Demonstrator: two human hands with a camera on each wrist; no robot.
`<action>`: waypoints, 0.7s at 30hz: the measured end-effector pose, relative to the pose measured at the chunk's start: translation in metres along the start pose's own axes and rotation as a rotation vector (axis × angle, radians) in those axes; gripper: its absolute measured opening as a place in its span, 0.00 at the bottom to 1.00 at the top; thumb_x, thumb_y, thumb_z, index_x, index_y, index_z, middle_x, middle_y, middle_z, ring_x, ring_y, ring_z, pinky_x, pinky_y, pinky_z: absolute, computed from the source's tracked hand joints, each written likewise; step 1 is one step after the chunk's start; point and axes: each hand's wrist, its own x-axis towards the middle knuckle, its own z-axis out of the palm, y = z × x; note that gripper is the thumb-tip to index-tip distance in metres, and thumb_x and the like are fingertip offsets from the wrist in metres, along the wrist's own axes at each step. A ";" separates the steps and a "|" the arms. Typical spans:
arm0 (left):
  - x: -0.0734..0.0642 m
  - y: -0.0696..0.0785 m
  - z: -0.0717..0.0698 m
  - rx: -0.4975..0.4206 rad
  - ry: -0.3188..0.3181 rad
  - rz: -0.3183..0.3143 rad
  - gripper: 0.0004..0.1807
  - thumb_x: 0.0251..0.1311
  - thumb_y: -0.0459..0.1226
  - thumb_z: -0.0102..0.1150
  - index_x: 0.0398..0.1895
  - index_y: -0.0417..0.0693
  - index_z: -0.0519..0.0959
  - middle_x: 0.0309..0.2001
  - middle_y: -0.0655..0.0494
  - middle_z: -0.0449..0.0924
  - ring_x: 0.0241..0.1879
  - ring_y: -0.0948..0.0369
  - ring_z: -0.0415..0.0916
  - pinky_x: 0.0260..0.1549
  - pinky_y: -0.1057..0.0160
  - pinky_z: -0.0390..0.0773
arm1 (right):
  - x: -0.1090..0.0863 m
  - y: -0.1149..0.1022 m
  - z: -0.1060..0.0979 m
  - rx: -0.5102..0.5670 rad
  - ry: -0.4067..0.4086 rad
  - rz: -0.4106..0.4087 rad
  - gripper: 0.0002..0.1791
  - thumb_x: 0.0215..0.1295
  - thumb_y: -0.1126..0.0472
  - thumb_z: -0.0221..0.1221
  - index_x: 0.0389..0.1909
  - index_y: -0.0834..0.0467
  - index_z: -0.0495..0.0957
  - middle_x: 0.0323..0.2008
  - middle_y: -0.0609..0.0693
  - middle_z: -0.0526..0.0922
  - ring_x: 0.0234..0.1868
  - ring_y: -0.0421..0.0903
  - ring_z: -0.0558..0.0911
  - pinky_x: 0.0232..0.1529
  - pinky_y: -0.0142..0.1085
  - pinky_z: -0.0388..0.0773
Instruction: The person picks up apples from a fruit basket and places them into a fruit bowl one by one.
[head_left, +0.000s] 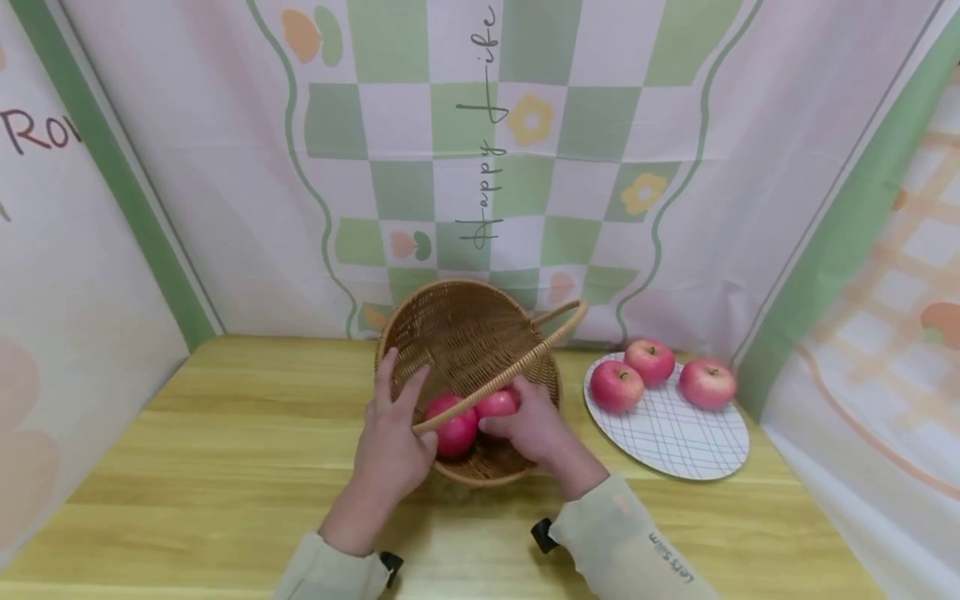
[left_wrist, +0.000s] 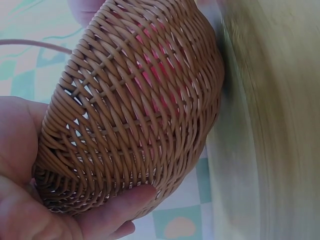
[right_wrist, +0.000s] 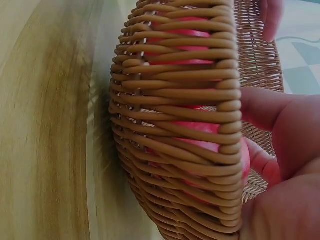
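Observation:
A brown wicker basket [head_left: 457, 321] is tilted with its mouth toward me, and its handle slants across the opening. My left hand [head_left: 393, 442] grips the left side of the basket; in the left wrist view its fingers [left_wrist: 117, 210] lie along the outer wicker wall. Inside lie two red apples, a left apple [head_left: 457, 435] and a right apple [head_left: 495, 403]. My right hand [head_left: 536, 425] reaches over the near right rim and holds the right apple, thumb toward me. Through the weave in the right wrist view, red apple skin [right_wrist: 200, 135] shows.
Right of the basket, a white plate [head_left: 675, 442] with a grid pattern bears three red apples [head_left: 707, 384] near its back edge. A wooden table [head_left: 247, 450] lies beneath. Behind stands a curtain [head_left: 615, 117] with green checks, and printed cloth hangs on both sides.

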 end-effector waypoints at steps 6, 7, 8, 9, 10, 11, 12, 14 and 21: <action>0.000 -0.001 0.000 -0.013 -0.001 -0.002 0.47 0.45 0.27 0.68 0.73 0.55 0.66 0.79 0.60 0.33 0.57 0.35 0.67 0.29 0.56 0.76 | 0.001 -0.002 0.002 -0.113 0.012 -0.047 0.29 0.51 0.59 0.75 0.54 0.49 0.74 0.53 0.61 0.71 0.53 0.57 0.74 0.52 0.55 0.73; 0.000 -0.001 0.000 -0.013 -0.001 -0.002 0.47 0.45 0.27 0.68 0.73 0.55 0.66 0.79 0.60 0.33 0.57 0.35 0.67 0.29 0.56 0.76 | 0.001 -0.002 0.003 -0.138 0.016 -0.053 0.27 0.51 0.59 0.75 0.52 0.49 0.74 0.52 0.61 0.71 0.53 0.57 0.74 0.52 0.55 0.73; 0.001 -0.001 0.000 -0.013 -0.001 -0.002 0.47 0.45 0.27 0.68 0.73 0.56 0.67 0.79 0.60 0.33 0.57 0.35 0.67 0.29 0.56 0.76 | 0.001 -0.002 0.003 -0.157 0.021 -0.059 0.26 0.51 0.60 0.74 0.50 0.49 0.74 0.50 0.60 0.72 0.53 0.57 0.74 0.52 0.54 0.72; 0.001 -0.001 0.000 -0.013 -0.002 -0.003 0.47 0.45 0.27 0.68 0.73 0.56 0.67 0.79 0.60 0.34 0.56 0.35 0.67 0.29 0.57 0.75 | 0.001 -0.003 0.003 -0.170 0.025 -0.067 0.25 0.51 0.61 0.74 0.49 0.50 0.74 0.50 0.59 0.72 0.53 0.56 0.73 0.52 0.54 0.72; 0.001 0.000 0.000 -0.013 -0.003 -0.004 0.47 0.45 0.27 0.68 0.73 0.56 0.67 0.79 0.60 0.34 0.56 0.35 0.67 0.29 0.57 0.75 | 0.001 -0.003 0.003 -0.175 0.028 -0.072 0.25 0.51 0.61 0.74 0.48 0.50 0.74 0.49 0.59 0.72 0.53 0.56 0.73 0.51 0.54 0.72; 0.001 0.000 0.000 -0.013 -0.004 -0.005 0.47 0.45 0.27 0.68 0.73 0.56 0.66 0.79 0.60 0.34 0.56 0.35 0.67 0.29 0.57 0.75 | 0.001 -0.003 0.003 -0.175 0.031 -0.081 0.25 0.50 0.62 0.74 0.47 0.51 0.74 0.48 0.59 0.73 0.53 0.56 0.73 0.51 0.54 0.72; 0.001 0.000 0.000 -0.012 -0.005 -0.005 0.47 0.46 0.27 0.68 0.73 0.56 0.66 0.79 0.60 0.34 0.56 0.35 0.67 0.28 0.57 0.75 | 0.001 -0.003 0.003 -0.167 0.035 -0.087 0.25 0.50 0.63 0.74 0.48 0.51 0.74 0.49 0.59 0.73 0.53 0.57 0.73 0.51 0.54 0.72; 0.001 0.001 0.000 -0.009 -0.006 -0.004 0.47 0.46 0.27 0.69 0.73 0.56 0.66 0.79 0.59 0.34 0.55 0.36 0.68 0.29 0.57 0.75 | 0.000 -0.002 0.003 -0.140 0.040 -0.082 0.30 0.50 0.64 0.74 0.54 0.52 0.75 0.51 0.60 0.72 0.53 0.57 0.74 0.52 0.54 0.72; 0.000 0.000 -0.001 -0.010 -0.005 -0.005 0.47 0.45 0.27 0.69 0.73 0.55 0.66 0.79 0.57 0.35 0.56 0.37 0.67 0.25 0.60 0.73 | 0.000 0.003 0.002 -0.005 0.029 -0.006 0.52 0.44 0.68 0.75 0.74 0.50 0.65 0.65 0.62 0.62 0.58 0.60 0.72 0.58 0.53 0.69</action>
